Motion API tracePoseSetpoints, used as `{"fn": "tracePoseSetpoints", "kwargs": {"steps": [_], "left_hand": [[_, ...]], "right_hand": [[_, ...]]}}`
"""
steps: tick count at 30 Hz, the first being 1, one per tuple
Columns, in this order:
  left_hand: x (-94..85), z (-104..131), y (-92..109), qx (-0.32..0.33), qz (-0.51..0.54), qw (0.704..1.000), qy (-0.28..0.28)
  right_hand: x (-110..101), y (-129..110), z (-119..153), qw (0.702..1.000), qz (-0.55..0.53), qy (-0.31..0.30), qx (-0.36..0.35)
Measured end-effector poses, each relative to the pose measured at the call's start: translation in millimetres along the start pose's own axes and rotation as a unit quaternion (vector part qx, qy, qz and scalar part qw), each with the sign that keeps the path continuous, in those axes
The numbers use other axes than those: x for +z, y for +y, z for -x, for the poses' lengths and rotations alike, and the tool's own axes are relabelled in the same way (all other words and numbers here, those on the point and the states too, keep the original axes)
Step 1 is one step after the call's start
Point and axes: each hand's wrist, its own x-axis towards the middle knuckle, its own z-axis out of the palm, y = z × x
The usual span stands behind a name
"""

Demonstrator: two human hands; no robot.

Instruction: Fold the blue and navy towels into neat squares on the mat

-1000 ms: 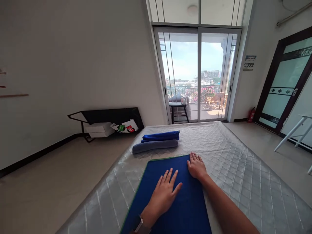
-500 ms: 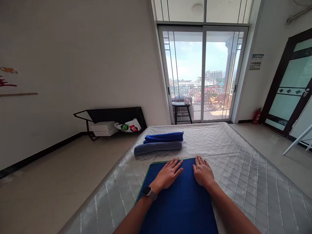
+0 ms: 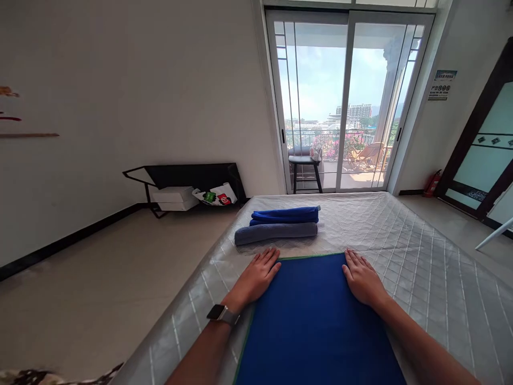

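Observation:
A flat blue cloth [image 3: 316,315] with a thin green edge lies spread on the silver quilted mattress cover [image 3: 436,278]. My left hand [image 3: 256,275], with a watch [image 3: 223,314] on its wrist, rests palm down at the cloth's far left corner, fingers stretched out. At the far right corner my right hand [image 3: 364,277] lies flat, its fingers extended along the edge. Neither hand grips anything. Just beyond the cloth sit a rolled grey-blue towel [image 3: 276,233] and, behind it, a folded bright blue cloth [image 3: 285,215].
Against the left wall stands a black-framed rack [image 3: 188,175] holding white boxes [image 3: 175,198] and a printed bag [image 3: 216,194]. A dark stool [image 3: 305,161] is by the sliding glass door [image 3: 347,107]. A fire extinguisher [image 3: 432,184] stands at the right wall.
My left hand has slid left to the cloth's far left corner. My right hand stays at the far right corner. The view has shifted, and patterned fabric now shows at the lower left.

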Motion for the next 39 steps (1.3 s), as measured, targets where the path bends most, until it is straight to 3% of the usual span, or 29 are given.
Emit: {"fn": "tracePoseSetpoints", "kwargs": {"steps": [6,12,21,26,32,39], "left_hand": [[-12.8,0.7,-4.0,-0.052,0.095,0.991,0.077],[-12.0,-1.7,-9.1,-0.069,0.147,0.979,0.126],[-24.3,-5.9,-1.3,-0.098,0.213,0.964,0.124],[-36.1,-5.3,8.2,-0.158,0.296,0.938,0.085],[-36.1,-4.6,4.0,-0.171,0.337,0.923,0.071],[-39.1,-4.0,4.6,-0.177,0.330,0.925,0.070]], "right_hand": [[-8.1,-5.6,2.1,0.999,0.031,-0.019,0.016],[-10.1,-4.6,2.4,0.999,0.044,-0.014,0.018],[-13.7,-0.9,0.6,1.000,0.009,-0.013,0.025],[-13.3,12.4,-4.6,0.998,-0.029,0.040,0.033],[-15.3,27.0,-10.5,0.991,-0.087,0.092,0.038],[-23.6,26.0,-30.5,0.984,-0.112,0.091,0.108]]}}
